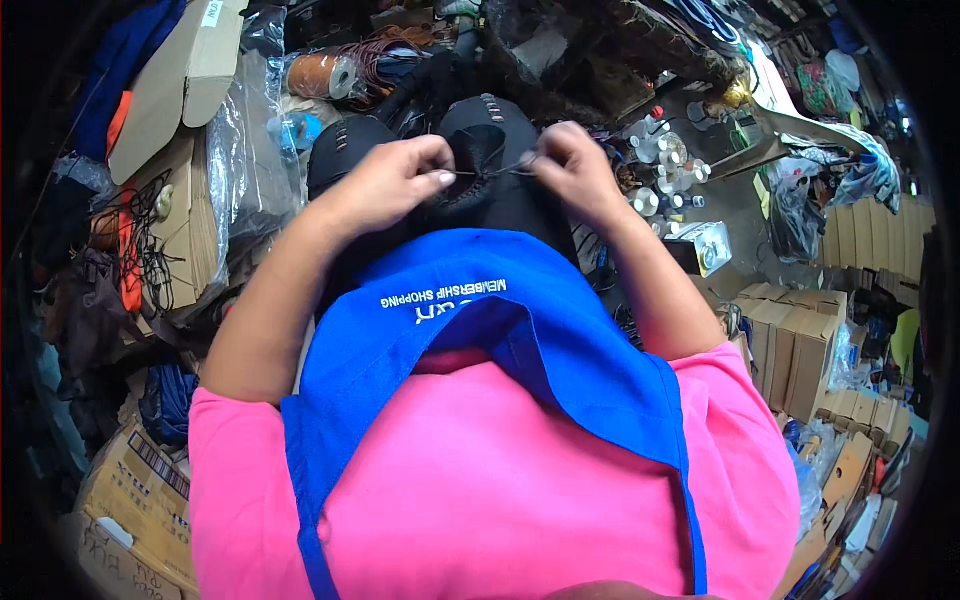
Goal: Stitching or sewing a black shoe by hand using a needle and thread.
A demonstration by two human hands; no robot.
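Note:
A dark piece (478,150), perhaps a shoe upper, rests on my lap between my knees, with a row of stitches along its lower edge. My left hand (405,175) pinches a thin dark thread at the piece's left side. On the other side, my right hand (577,175), a little blurred, pinches the thread (511,169), which runs from the piece to its fingertips. Both hands are raised just above my black-clad knees, apart from each other. Part of the piece's lower side is lost against the dark trousers.
A spool of orange cord (322,75) lies beyond my left knee. Cardboard sheets (180,100) and clear plastic (250,150) stand at left. Small bottles (665,165) and a metal can (700,248) crowd the right. Cardboard boxes (790,340) are stacked farther right.

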